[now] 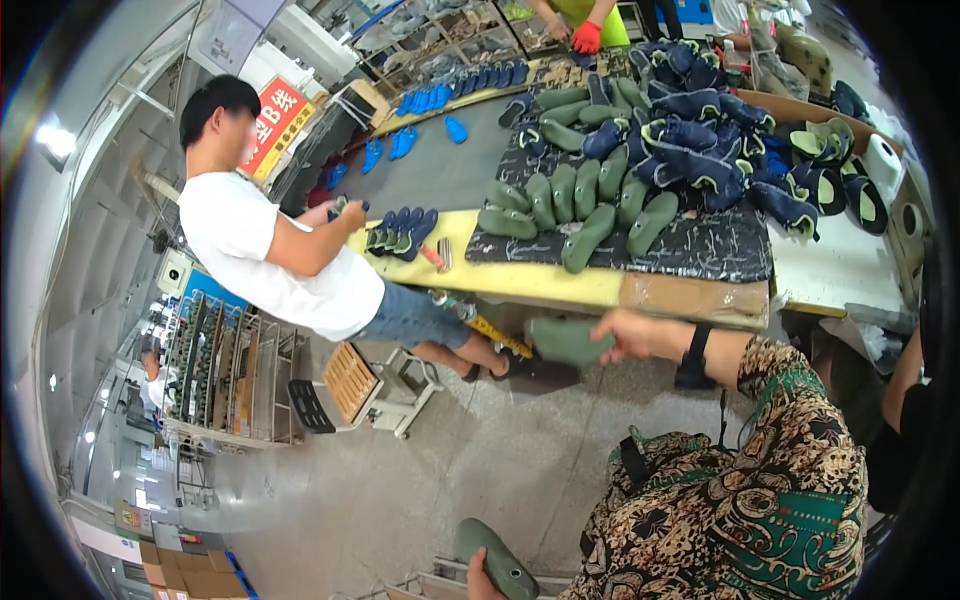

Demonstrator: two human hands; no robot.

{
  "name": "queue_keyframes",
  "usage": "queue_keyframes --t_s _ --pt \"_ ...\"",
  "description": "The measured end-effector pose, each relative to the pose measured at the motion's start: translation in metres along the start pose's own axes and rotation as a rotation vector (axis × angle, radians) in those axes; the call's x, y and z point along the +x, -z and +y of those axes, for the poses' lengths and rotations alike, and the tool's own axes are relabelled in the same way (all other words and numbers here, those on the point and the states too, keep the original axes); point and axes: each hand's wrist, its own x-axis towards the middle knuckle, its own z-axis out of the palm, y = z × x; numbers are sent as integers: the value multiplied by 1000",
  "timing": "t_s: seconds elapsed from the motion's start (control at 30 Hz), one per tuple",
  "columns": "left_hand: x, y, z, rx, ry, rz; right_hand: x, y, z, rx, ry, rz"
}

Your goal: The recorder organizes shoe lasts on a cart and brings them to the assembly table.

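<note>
My right hand (628, 336), with a black band on its wrist, is closed round one end of a dark green shoe last (570, 341), held in the air beside the table's front edge. Low in the picture, my left hand (484, 578) grips another green shoe last (492, 556), which has a round hole near its lower end. Part of the left hand is cut off by the frame. On the table's black mat (715, 262) lie several loose green lasts (587, 238), with a heap of dark blue shoe uppers (690, 140) behind them.
A co-worker (270, 215) in a white shirt stands at the left, holding a dark item; shoes (402, 232) and a hammer (436, 256) lie nearby. A wooden-slatted chair (350, 383) and a rack (215, 370) stand left. Another person's red-gloved hand (586, 37) is across the table.
</note>
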Motion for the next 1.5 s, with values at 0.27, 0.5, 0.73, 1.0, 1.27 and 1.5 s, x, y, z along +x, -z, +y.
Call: queue_keyframes --t_s 0.27,0.5,0.73,1.0,1.27,1.5 --pt "50 -86 0 -198 -55 -127 30 35 -149 219 580 -127" --pt "42 -145 31 -195 -142 -127 53 -48 27 -224 -136 -711" --pt "58 -174 46 -241 -314 -242 14 -104 63 39 -343 -955" --pt "58 -185 42 186 -537 -312 13 -62 62 121 -69 -534" --pt "61 -103 -32 -45 -237 -405 64 35 -82 434 409 60" --pt "29 -57 -58 -346 -249 -71 90 -59 -44 -19 106 -363"
